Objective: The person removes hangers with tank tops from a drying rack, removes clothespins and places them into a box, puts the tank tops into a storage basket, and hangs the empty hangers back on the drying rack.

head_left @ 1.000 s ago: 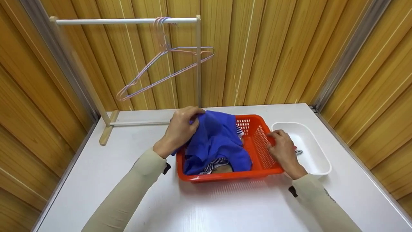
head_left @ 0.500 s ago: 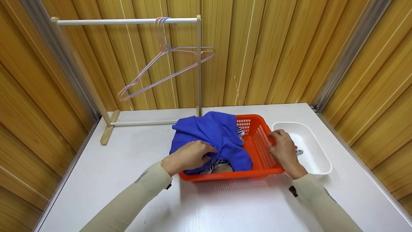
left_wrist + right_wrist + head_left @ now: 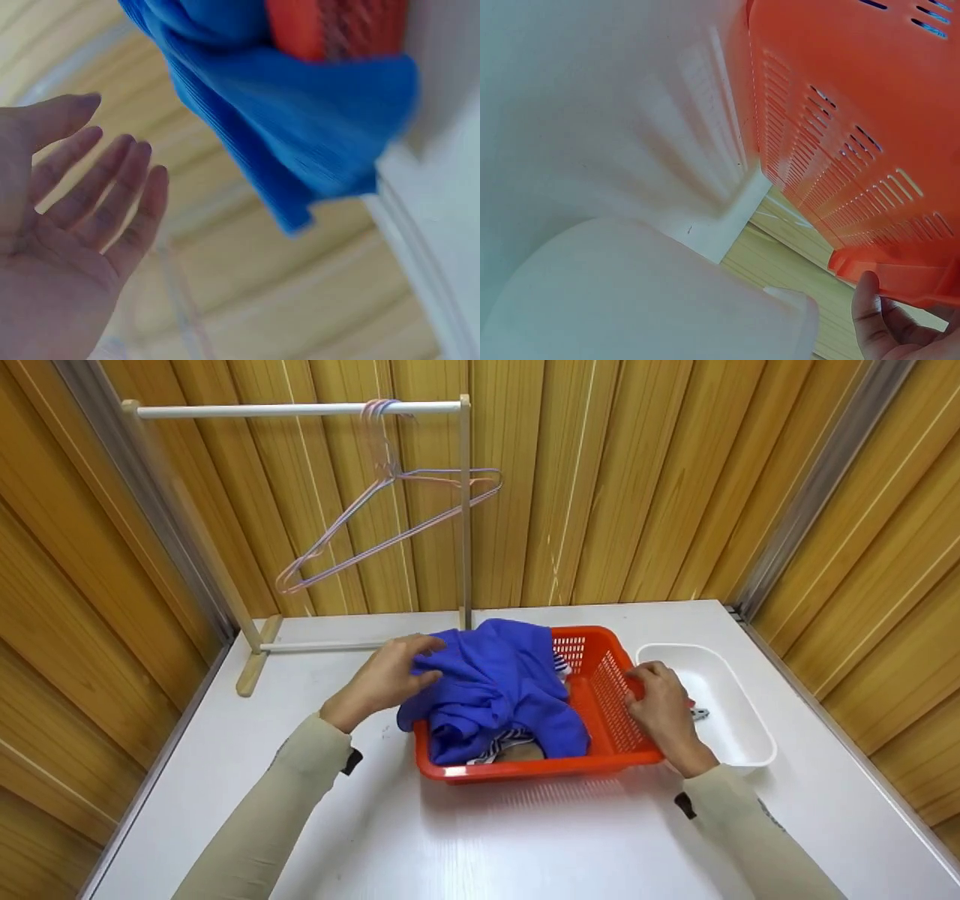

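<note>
A red perforated plastic basket (image 3: 547,767) stands on the white table, with a blue garment (image 3: 510,675) crumpled in its left part. One end of the garment hangs over the basket's left rim. Under it, striped cloth (image 3: 504,742) and a beige piece of cloth (image 3: 523,752) peek out. My left hand (image 3: 382,679) is held beside the garment's left end, fingers spread; the left wrist view shows its palm holding nothing, apart from the blue garment (image 3: 285,112). My right hand (image 3: 664,709) grips the basket's right rim, fingers curled over it (image 3: 900,326).
A white plastic tub (image 3: 716,679) sits right of the basket, a small metal-ended item (image 3: 699,713) partly hidden in it. Behind on the left is a clothes rack (image 3: 300,410) with pink and purple hangers (image 3: 397,540). Wood-patterned walls (image 3: 637,495) enclose the table.
My left hand let go of the garment's raised edge, passed over its front part, then drew back left with fingers spread. The garment's left end now drapes over the rim. My right hand stayed put.
</note>
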Demonstrator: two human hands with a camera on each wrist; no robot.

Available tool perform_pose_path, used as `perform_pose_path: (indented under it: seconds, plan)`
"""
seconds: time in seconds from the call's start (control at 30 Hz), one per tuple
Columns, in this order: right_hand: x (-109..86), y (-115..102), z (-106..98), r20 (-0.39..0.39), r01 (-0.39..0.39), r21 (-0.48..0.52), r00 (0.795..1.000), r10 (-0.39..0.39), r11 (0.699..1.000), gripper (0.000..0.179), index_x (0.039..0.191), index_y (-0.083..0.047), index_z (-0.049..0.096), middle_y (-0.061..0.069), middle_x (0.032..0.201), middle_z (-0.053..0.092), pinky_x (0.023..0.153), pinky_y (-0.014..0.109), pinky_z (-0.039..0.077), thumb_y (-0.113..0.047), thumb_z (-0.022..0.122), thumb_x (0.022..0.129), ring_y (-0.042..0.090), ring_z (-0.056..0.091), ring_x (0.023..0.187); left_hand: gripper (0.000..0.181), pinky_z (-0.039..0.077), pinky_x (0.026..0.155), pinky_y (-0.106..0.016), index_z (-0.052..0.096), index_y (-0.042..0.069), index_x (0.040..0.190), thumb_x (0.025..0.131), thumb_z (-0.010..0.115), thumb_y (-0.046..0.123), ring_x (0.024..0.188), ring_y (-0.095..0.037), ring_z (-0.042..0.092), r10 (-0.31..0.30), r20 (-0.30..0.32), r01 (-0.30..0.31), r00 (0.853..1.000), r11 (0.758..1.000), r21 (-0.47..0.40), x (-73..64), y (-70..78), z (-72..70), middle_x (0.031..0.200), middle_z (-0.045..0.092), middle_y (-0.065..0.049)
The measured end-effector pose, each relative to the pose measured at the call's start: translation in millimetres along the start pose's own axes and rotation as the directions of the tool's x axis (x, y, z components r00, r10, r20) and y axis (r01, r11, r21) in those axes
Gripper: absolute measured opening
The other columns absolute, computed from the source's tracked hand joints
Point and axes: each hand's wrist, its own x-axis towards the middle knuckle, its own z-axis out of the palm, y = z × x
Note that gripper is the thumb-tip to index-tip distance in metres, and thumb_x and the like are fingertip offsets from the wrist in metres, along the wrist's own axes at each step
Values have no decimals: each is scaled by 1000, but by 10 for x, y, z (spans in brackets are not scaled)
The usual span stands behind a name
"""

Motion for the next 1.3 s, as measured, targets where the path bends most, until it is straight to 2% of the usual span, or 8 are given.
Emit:
perform_pose_path:
  seconds: [0.13, 0.23, 0.43, 0.63, 0.73, 1.03, 1.2, 1.3]
  plan:
    - [-3, 1, -2, -6, -3, 3, 1000, 3, 1000, 31, 106, 5, 70, 23, 108, 63, 87, 53, 48, 3, 71, 75, 43, 58, 101, 64, 39, 109, -52, 44, 4, 145, 90, 70, 26, 131, -39, 51, -172, 74, 176, 982, 983, -51, -42, -283, 26, 145, 50, -20]
    - [-1, -2, -5, -1, -5, 2, 1000, 5, 1000, 30, 106, 5, 70, 23, 109, 63, 88, 53, 48, 3, 70, 76, 43, 58, 101, 75, 39, 109, -53, 33, 5, 151, 91, 69, 32, 132, -43, 48, -244, 118, 255, 963, 963, -90, -89, -428, 86, 151, 42, -22]
    - [-4, -12, -7, 9, -15, 0, 1000, 15, 1000, 30, 107, 6, 69, 24, 110, 62, 88, 55, 47, 3, 69, 77, 43, 58, 102, 77, 58, 80, -44, 30, 10, 153, 91, 68, 37, 115, -39, 62, -301, 196, 339, 933, 918, -206, -150, -547, 224, 149, 43, -22]
    - [-9, -14, 13, 4, -7, 0, 1000, 7, 1000, 31, 106, 6, 69, 24, 108, 63, 87, 54, 48, 3, 70, 76, 43, 58, 100, 48, 50, 96, -48, 57, 2, 133, 91, 70, 23, 113, -37, 63, -227, 40, 231, 973, 965, -128, -124, -569, 293, 124, 64, -23]
    - [-7, -12, 22, 4, -3, 5, 1000, 3, 1000, 31, 106, 6, 69, 24, 108, 63, 87, 54, 48, 4, 70, 75, 44, 58, 100, 29, 49, 96, -48, 67, -1, 115, 90, 68, 13, 108, -34, 65, -195, -66, 189, 979, 978, -84, -90, -541, 265, 113, 70, -20]
    - [-6, -10, 5, -3, 6, 14, 1000, -6, 1000, 30, 106, 6, 69, 25, 108, 62, 87, 54, 48, 3, 70, 76, 43, 58, 100, 11, 54, 87, -44, 73, 2, 99, 88, 69, 5, 92, -29, 69, -118, -325, 86, 938, 990, -109, 136, -179, 46, 98, 74, -15]
    - [-14, -7, -12, 1, -4, 7, 1000, 3, 1000, 29, 106, 6, 69, 24, 109, 62, 87, 54, 47, 3, 69, 77, 43, 57, 101, 15, 54, 89, -43, 72, 1, 102, 88, 69, 5, 96, -30, 70, -29, -368, -6, 930, 995, -96, 299, 121, 28, 101, 74, -15]
    - [-16, -6, -13, 15, -14, 15, 1000, 14, 1000, 30, 108, 6, 68, 24, 110, 62, 88, 55, 47, 2, 70, 78, 43, 57, 102, 15, 54, 91, -42, 71, 1, 103, 89, 69, 6, 97, -29, 69, 46, -337, -76, 940, 994, -77, 345, 320, 63, 102, 74, -14]
